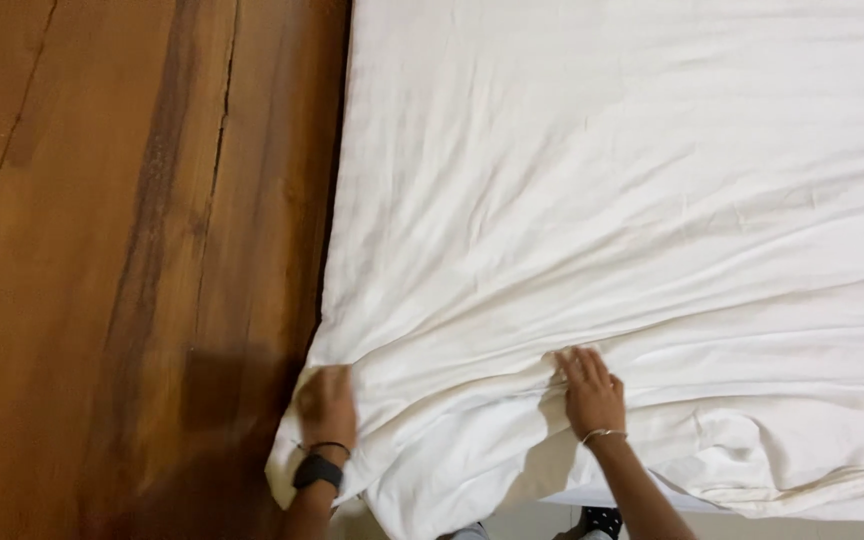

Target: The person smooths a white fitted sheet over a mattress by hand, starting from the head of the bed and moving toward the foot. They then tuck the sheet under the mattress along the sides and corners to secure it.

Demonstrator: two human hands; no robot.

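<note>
A white bed sheet covers a mattress and fills most of the head view, creased toward the near edge. My left hand, with a dark wristband and a thin bracelet, grips the sheet's near left corner beside the wooden panel. My right hand, wearing a thin metal bangle, lies flat on the sheet near the front edge with fingers pressed into a fold. The sheet hangs over the near edge between and below both hands.
A brown wooden surface with dark grain and a long crack runs along the left side. A strip of pale floor and a dark patterned object show below the mattress edge.
</note>
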